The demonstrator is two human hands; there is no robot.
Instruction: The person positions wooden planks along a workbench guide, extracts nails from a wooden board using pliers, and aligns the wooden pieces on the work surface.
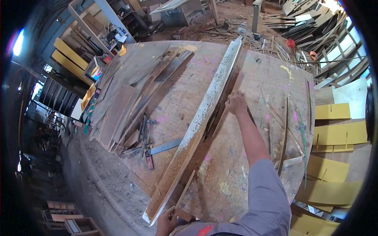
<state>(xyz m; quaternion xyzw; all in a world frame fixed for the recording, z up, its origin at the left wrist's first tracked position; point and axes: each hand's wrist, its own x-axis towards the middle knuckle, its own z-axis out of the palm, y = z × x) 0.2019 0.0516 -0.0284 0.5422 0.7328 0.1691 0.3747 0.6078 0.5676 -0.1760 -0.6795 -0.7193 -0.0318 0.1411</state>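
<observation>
A long board (204,104), whitish and speckled on its upper length and brown towards me, lies diagonally across the worktable (189,88). At its near end my left hand (167,222) is closed on the lower end of a thin wooden strip (185,190), partly cut off by the frame edge. Farther up, on the board's right side, my right hand (237,103) has its fingers curled down around a narrow wooden strip (219,125). Its fingertips are partly hidden. Whether both hands hold one strip I cannot tell.
Left of the board lie a stack of weathered planks (128,98), a hammer (149,159) and a flat metal blade (165,146). Loose thin strips (284,135) lie on the right. Yellow panels (340,133) stand beyond the table's right edge; scrap wood (307,27) is piled behind.
</observation>
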